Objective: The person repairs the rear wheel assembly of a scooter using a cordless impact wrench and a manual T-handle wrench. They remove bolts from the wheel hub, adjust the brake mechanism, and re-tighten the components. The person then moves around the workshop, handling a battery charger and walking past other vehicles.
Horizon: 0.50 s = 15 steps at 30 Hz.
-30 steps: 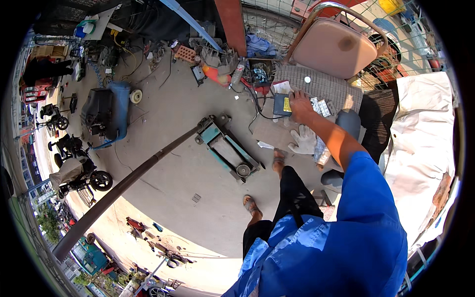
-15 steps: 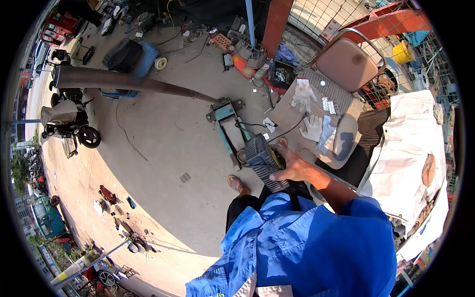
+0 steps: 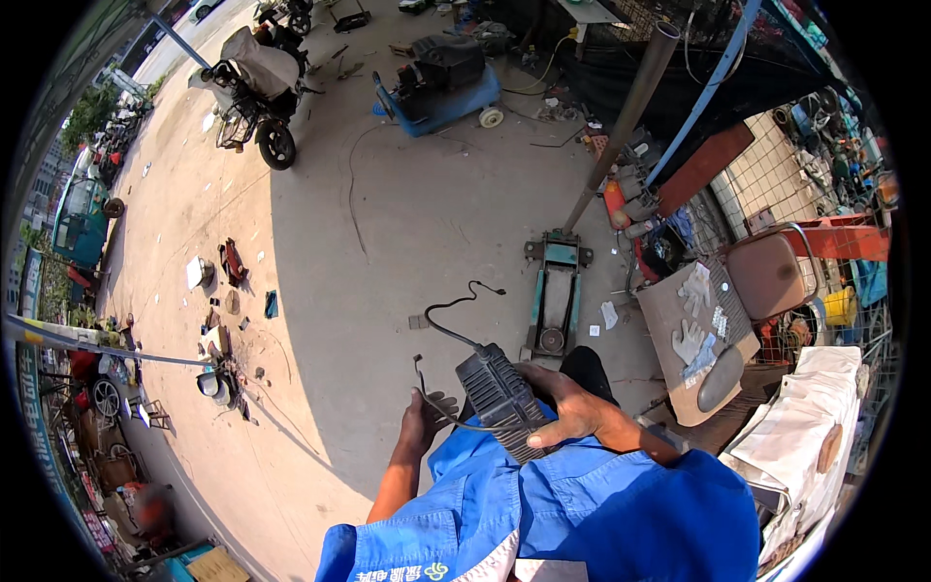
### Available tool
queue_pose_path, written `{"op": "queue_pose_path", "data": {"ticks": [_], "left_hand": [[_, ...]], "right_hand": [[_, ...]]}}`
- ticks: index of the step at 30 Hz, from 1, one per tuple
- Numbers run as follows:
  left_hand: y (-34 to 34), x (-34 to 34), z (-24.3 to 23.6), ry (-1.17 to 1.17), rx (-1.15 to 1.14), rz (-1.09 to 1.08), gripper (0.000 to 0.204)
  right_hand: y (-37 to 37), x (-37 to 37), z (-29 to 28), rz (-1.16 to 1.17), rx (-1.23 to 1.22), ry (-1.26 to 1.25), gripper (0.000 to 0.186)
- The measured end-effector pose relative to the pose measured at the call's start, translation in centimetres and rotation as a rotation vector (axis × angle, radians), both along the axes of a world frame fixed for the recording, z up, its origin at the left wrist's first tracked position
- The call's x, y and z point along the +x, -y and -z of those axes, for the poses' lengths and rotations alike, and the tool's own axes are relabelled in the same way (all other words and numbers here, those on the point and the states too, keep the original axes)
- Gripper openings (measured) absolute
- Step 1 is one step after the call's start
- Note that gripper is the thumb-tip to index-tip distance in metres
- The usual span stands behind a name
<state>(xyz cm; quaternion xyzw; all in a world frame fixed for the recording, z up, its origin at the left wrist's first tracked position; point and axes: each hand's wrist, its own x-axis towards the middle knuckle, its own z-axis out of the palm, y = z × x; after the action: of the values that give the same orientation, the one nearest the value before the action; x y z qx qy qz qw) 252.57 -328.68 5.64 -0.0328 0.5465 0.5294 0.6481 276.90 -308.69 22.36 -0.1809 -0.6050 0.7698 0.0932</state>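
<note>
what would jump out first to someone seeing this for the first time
Low in the middle, the right hand grips a black ribbed power adapter, and the left hand holds one of its black cords. Just beyond them a teal floor jack sits on the concrete with its long handle slanting up to the right. At upper left stands a covered motorbike.

open concrete floor (image 3: 388,242) ahead — floor jack (image 3: 555,296), cluttered table (image 3: 693,339) right

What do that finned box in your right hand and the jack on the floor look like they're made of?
Finned box: dark grey, matte, ribbed casing, probably cast metal or hard plastic; the look leaves it open. Black cords look rubber-sheathed. Floor jack: painted steel by its look, teal coat worn and grimy.
</note>
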Motion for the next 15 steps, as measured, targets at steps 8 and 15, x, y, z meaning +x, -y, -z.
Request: {"op": "queue_pose_path", "data": {"ticks": [8,15], "left_hand": [[0.1,-4.0,-4.8,0.668,0.511,-0.72,0.118],[-2.2,-10.9,-6.4,0.581,0.542,-0.954,0.115]], "right_hand": [[-1.0,-10.2,-1.1,-0.331,-0.096,0.056,0.103],[-5.7,-18.2,0.3,-0.514,-0.098,0.071,0.106]]}}
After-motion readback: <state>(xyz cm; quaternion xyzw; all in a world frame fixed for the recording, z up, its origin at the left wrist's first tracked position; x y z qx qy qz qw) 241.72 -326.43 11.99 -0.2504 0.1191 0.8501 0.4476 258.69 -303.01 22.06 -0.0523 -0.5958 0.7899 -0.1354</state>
